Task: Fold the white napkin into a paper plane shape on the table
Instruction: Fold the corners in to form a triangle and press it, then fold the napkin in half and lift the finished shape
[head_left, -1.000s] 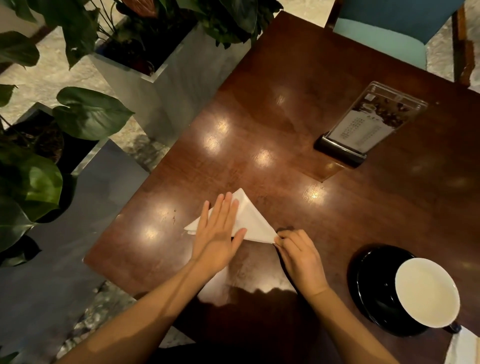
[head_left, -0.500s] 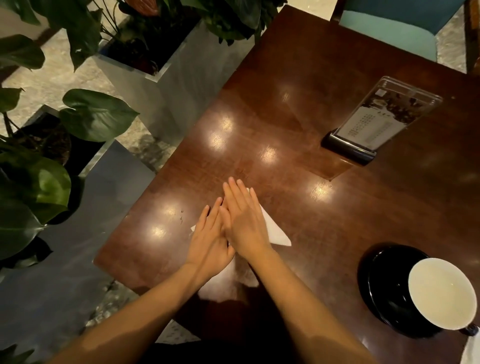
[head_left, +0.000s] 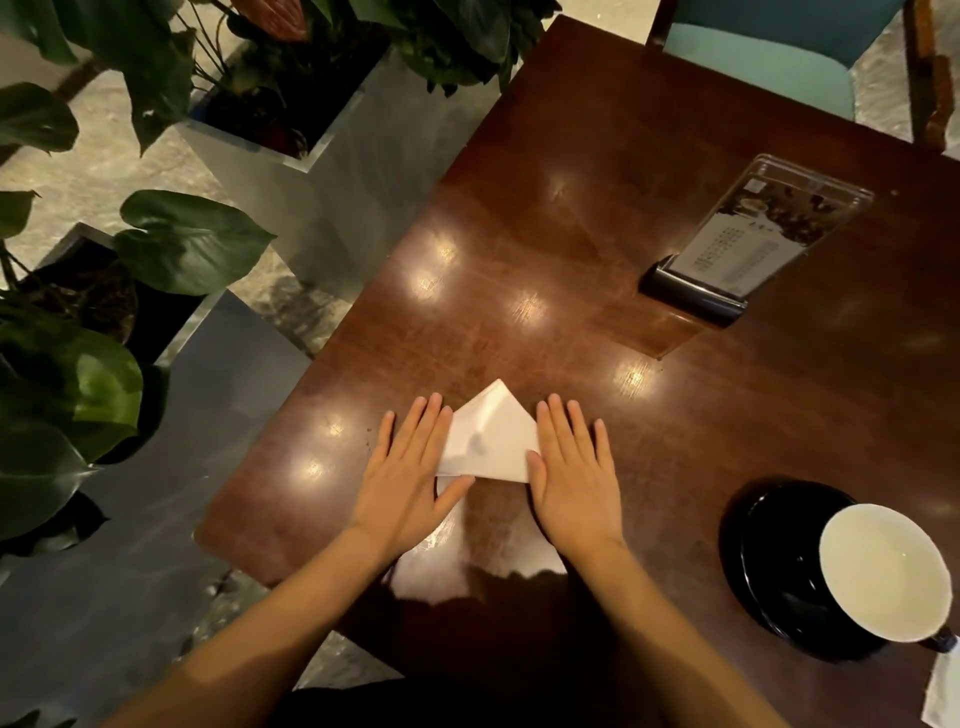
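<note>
The white napkin (head_left: 491, 439) lies flat on the dark wooden table (head_left: 597, 171) near its front left corner, folded into a triangle with its point facing away from me. My left hand (head_left: 410, 478) rests palm down on the napkin's left corner, fingers spread. My right hand (head_left: 574, 475) lies flat over the right corner in the same way. Both corners are hidden under the palms. Neither hand grips anything.
A white cup (head_left: 883, 569) on a black saucer (head_left: 769, 561) stands at the front right. An acrylic menu stand (head_left: 748, 241) sits behind, to the right. Planters with leafy plants (head_left: 192, 244) line the table's left edge. A teal chair (head_left: 763, 57) is across the table.
My hands were side by side on the napkin's left half; they have slid apart to its two corners. The napkin's middle now shows, its point turned away from me.
</note>
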